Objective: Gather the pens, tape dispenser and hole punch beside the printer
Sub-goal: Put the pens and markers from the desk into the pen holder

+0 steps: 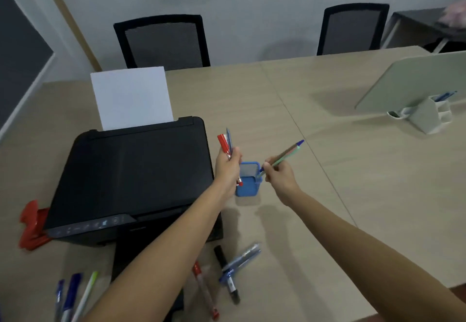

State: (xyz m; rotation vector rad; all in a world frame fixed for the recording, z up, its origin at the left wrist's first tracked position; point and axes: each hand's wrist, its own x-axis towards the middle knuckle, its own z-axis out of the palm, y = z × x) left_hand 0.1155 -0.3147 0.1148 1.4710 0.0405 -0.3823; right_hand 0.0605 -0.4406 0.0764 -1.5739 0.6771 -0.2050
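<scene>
- Pens in the left hand [228, 168]: a red-capped pen [224, 144] and a grey-blue pen [229, 138] clenched together in its grip, long axes near upright, caps up, tips poking out below the fist.
- Right hand [278, 176] grasps a green pen [282, 156], blue end slanting up and away to the right, lower tip at the rim of the blue holder [248, 179].
- That holder stands on the bench [353, 170] between and just under both grips, beside the black printer [131, 178].
- Loose pens [227, 271] lie flat nearer the body, below both forearms.
- A red item [31, 226] sits at the printer's far left.
</scene>
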